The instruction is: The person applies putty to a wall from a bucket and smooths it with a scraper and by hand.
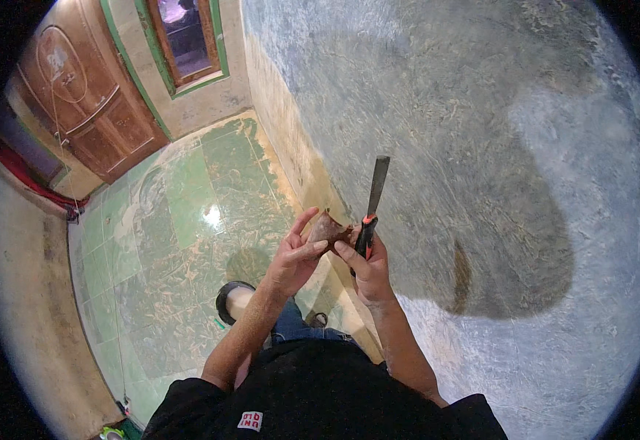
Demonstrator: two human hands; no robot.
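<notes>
My left hand (291, 262) pinches a creased brown piece of what looks like sandpaper (326, 232) between thumb and fingers, its index finger stretched out. My right hand (372, 277) grips the black and orange handle of a narrow flat-bladed scraper (378, 187). The scraper's blade points up and away from me. With its thumb, the right hand also touches the right edge of the sandpaper. Both hands are held in front of my body, close together.
A grey, partly damp-looking plastered wall (437, 147) rises on my right. Dusty green floor tiles (188, 213) spread to the left. Beyond them are a brown wooden door (89, 95) and a green-framed window (188, 37). A dark red cloth (30, 176) hangs at far left.
</notes>
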